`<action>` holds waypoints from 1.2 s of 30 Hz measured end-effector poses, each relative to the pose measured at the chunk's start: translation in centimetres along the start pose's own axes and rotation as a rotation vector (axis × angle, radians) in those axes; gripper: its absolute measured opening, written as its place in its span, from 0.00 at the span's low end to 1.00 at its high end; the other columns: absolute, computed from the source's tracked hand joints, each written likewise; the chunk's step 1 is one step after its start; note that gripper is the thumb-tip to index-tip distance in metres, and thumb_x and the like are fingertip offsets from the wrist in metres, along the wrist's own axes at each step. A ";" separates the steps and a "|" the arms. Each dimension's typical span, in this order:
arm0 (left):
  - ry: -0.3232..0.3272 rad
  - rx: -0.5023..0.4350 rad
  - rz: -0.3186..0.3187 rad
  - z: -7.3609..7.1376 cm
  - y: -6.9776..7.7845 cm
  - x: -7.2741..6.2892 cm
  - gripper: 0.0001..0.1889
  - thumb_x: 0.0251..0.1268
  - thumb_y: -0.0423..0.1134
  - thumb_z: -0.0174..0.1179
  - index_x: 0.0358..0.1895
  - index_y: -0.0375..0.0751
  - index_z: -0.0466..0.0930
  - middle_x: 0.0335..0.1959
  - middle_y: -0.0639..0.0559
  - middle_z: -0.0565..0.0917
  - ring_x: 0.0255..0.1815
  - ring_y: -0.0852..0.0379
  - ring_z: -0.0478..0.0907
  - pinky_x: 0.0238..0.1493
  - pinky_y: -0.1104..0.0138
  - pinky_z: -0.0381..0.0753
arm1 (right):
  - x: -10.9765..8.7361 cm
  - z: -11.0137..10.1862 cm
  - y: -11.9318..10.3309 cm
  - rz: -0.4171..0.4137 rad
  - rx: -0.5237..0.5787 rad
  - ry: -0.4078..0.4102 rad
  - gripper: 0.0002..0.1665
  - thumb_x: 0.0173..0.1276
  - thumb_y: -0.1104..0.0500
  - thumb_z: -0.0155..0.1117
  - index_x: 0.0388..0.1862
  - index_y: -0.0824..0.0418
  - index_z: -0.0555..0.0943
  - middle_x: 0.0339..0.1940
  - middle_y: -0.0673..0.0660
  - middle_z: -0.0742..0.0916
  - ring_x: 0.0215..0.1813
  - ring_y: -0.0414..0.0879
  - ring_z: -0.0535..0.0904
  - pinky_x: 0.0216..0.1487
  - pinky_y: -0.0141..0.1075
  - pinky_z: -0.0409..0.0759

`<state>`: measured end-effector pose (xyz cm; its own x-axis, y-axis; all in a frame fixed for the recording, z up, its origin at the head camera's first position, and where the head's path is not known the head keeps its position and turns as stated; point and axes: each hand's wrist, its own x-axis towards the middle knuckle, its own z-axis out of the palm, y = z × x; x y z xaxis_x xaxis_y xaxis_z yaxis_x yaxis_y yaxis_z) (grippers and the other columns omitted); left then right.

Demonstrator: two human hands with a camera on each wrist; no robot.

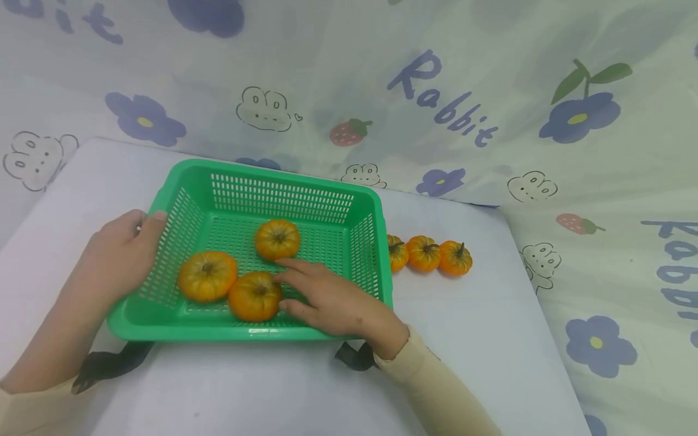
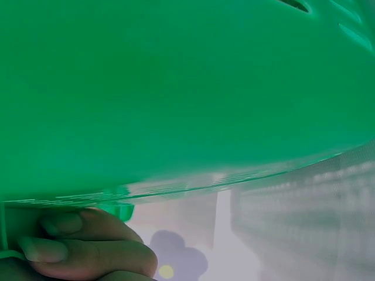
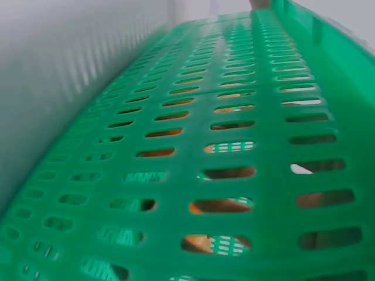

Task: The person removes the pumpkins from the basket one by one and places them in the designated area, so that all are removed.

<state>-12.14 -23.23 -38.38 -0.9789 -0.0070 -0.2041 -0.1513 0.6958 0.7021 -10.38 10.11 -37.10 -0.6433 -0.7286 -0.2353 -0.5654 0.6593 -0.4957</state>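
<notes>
A green plastic basket (image 1: 283, 332) with slotted walls stands on the white table, holding three small orange pumpkins. One pumpkin (image 1: 277, 240) lies toward the back, another (image 1: 207, 277) at the left, and a third (image 1: 255, 297) near the front. My left hand (image 1: 122, 251) grips the basket's left rim, thumb on top; in the left wrist view its curled fingers (image 2: 94, 252) show below the green wall. Over the front right of the basket, my right hand (image 1: 332, 300) reaches in, its fingers loosely extended beside the front and back pumpkins. The right wrist view shows only the slotted wall (image 3: 269, 134).
Right of the basket, a row of small orange pumpkins (image 1: 423, 253) lies on the table (image 1: 474, 345), the nearest partly hidden by the basket wall. A printed curtain (image 1: 305, 72) hangs behind the table and along its right side. Dark straps hang at both wrists.
</notes>
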 end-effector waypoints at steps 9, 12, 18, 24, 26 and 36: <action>-0.008 -0.016 -0.005 0.0 0.1 -0.1 0.37 0.85 0.62 0.26 0.56 0.25 0.66 0.33 0.36 0.77 0.23 0.46 0.76 0.19 0.55 0.80 | 0.1 0.0 -0.1 -0.004 0.089 -0.024 0.34 0.85 0.47 0.52 0.85 0.49 0.58 0.70 0.49 0.80 0.70 0.44 0.76 0.72 0.38 0.71; -0.008 -0.016 -0.003 0.1 0.1 -0.1 0.37 0.85 0.62 0.26 0.57 0.25 0.66 0.33 0.36 0.77 0.23 0.46 0.76 0.19 0.55 0.80 | 0.1 -0.1 0.0 -0.029 0.079 -0.032 0.34 0.86 0.47 0.51 0.86 0.47 0.57 0.75 0.48 0.77 0.73 0.43 0.73 0.75 0.38 0.67; -0.014 -0.022 -0.005 0.1 0.0 -0.1 0.38 0.85 0.62 0.26 0.58 0.24 0.65 0.32 0.36 0.77 0.22 0.46 0.77 0.19 0.54 0.80 | 0.1 0.0 0.0 -0.050 0.035 0.034 0.31 0.84 0.47 0.55 0.81 0.52 0.67 0.79 0.48 0.72 0.79 0.43 0.65 0.78 0.37 0.60; -0.014 -0.022 -0.007 0.0 0.0 -0.1 0.38 0.84 0.63 0.26 0.58 0.25 0.65 0.33 0.36 0.77 0.23 0.46 0.77 0.19 0.54 0.80 | 0.1 0.1 -0.1 -0.058 0.086 0.075 0.30 0.82 0.47 0.60 0.77 0.52 0.67 0.75 0.47 0.76 0.74 0.41 0.71 0.74 0.35 0.67; -0.014 -0.022 -0.006 0.0 -0.1 0.0 0.38 0.84 0.63 0.26 0.57 0.25 0.66 0.33 0.36 0.77 0.23 0.46 0.76 0.19 0.54 0.80 | 0.1 0.1 -0.1 -0.059 0.105 0.073 0.32 0.82 0.48 0.60 0.79 0.50 0.64 0.74 0.47 0.77 0.70 0.42 0.75 0.72 0.34 0.70; -0.004 -0.008 -0.004 0.0 -0.2 0.1 0.37 0.85 0.62 0.26 0.55 0.26 0.67 0.33 0.36 0.77 0.24 0.46 0.75 0.20 0.55 0.78 | 0.1 0.0 -0.2 -0.085 0.017 0.063 0.31 0.84 0.48 0.57 0.81 0.46 0.67 0.73 0.51 0.75 0.71 0.41 0.69 0.71 0.34 0.69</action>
<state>-12.20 -23.37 -38.58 -0.9777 -0.0065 -0.2099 -0.1563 0.6899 0.7068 -10.36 9.92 -37.00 -0.6247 -0.7685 -0.1388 -0.6110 0.5916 -0.5260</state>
